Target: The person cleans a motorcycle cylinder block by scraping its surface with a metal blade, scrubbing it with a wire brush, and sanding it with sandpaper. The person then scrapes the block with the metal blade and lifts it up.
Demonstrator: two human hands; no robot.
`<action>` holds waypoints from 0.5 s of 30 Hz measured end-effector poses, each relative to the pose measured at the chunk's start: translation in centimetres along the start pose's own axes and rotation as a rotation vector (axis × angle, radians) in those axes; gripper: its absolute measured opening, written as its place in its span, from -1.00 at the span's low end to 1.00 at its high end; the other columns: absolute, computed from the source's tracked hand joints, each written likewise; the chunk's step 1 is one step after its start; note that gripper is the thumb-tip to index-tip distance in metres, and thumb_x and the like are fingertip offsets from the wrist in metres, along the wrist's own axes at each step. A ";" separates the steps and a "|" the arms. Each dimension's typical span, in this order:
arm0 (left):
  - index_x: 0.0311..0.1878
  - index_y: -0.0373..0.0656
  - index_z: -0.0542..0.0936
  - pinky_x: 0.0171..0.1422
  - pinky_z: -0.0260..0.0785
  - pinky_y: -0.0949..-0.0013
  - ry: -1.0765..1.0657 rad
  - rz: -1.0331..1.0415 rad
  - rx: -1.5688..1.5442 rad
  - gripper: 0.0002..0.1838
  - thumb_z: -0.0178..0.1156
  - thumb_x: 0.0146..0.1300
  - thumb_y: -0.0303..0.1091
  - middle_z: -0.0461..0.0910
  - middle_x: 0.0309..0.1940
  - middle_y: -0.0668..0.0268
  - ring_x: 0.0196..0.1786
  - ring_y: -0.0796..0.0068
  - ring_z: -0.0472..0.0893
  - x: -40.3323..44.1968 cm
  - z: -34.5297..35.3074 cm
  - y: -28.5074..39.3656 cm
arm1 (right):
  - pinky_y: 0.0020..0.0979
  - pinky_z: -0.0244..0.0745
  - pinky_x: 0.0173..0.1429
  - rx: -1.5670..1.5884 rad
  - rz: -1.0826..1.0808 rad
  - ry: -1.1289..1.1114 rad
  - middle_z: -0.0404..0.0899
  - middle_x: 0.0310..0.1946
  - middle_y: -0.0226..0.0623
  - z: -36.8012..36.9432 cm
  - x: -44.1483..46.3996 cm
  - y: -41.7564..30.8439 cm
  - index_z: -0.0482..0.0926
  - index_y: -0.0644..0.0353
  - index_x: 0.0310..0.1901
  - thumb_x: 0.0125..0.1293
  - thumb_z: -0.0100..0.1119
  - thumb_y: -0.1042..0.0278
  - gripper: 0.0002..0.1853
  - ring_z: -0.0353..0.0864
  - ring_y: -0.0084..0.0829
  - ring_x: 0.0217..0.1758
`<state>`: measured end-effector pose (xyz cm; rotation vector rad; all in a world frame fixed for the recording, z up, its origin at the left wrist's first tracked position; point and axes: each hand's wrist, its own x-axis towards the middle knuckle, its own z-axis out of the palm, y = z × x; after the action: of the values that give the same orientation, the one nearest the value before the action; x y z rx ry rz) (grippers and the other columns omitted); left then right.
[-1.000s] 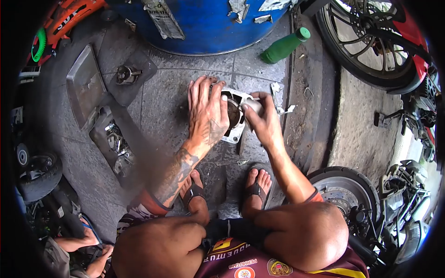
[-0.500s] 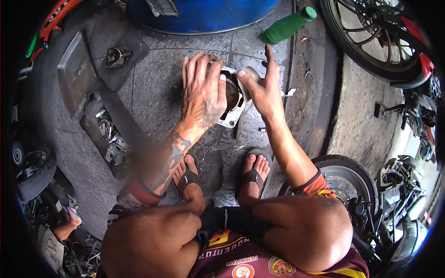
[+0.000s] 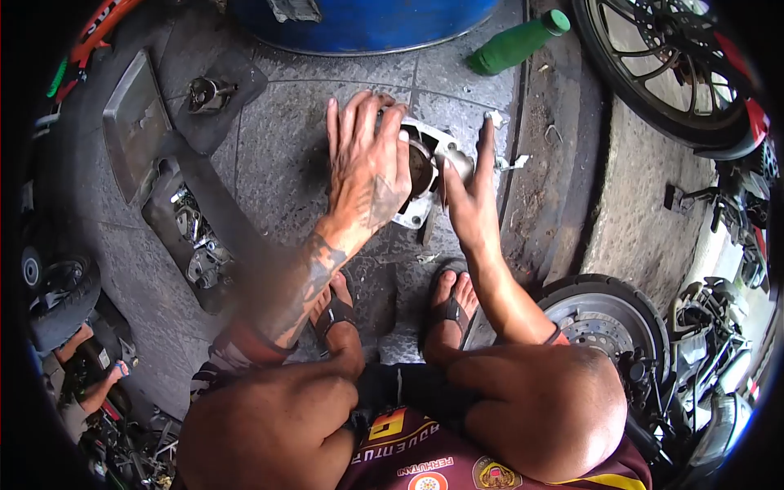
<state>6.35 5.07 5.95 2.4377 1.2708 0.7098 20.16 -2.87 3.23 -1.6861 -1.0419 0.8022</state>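
Note:
A metal engine cylinder block [image 3: 415,214] with a round bore stands on the floor tiles in front of my feet. My left hand [image 3: 365,163] is wrapped over its left side, fingers pressed along the far edge. At the right side of the block is my right hand [image 3: 474,200], with the thumb against a pale folded piece [image 3: 460,166] that looks like sandpaper. Its index finger points away from me, and the other fingers are partly hidden.
A blue drum [image 3: 367,28] and a green bottle [image 3: 518,45] stand beyond the block. To the left are a metal tray [image 3: 135,122], a small engine part [image 3: 208,94] and a container of loose parts [image 3: 194,233]. Wheels [image 3: 604,322] lie right. Another person's hand [image 3: 114,376] shows at lower left.
The right hand has shifted slightly right and towards me, with the pale piece now more bunched at its thumb. My left hand still holds the block. The other person's arm shows more.

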 end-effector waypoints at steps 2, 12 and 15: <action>0.13 -0.24 0.53 0.58 -0.12 -0.20 -0.002 -0.002 -0.022 -0.67 -0.01 0.36 -0.38 0.46 0.13 0.06 0.35 -0.01 0.34 -0.3 0.1 -0.1 | -0.06 -0.17 0.63 -0.019 -0.018 -0.015 -0.08 0.51 0.35 -0.1 0.0 0.3 -0.20 0.41 0.54 0.25 0.36 0.15 0.08 -0.10 0.18 0.61; 0.14 -0.22 0.54 0.58 -0.23 -0.27 -0.020 -0.017 -0.010 -0.66 -0.04 0.40 -0.33 0.44 0.19 0.09 0.43 0.02 0.27 -0.8 0.3 -0.2 | -0.07 -0.14 0.62 -0.032 -0.056 0.022 0.00 0.50 0.31 0.3 -0.4 0.9 -0.15 0.42 0.54 0.34 0.21 0.28 -0.08 -0.01 0.13 0.58; 0.15 -0.21 0.54 0.57 -0.23 -0.28 -0.021 -0.023 -0.009 -0.65 -0.03 0.40 -0.31 0.45 0.20 0.11 0.43 0.02 0.26 -0.8 0.2 0.0 | -0.09 -0.08 0.60 -0.142 -0.022 0.037 0.09 0.45 0.34 0.2 2.1 -0.2 -0.06 0.42 0.52 0.32 0.25 0.22 -0.09 0.05 0.15 0.55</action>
<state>6.06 4.41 5.55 2.4128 1.2832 0.6811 20.78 -0.82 3.26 -1.7993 -1.1120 0.6937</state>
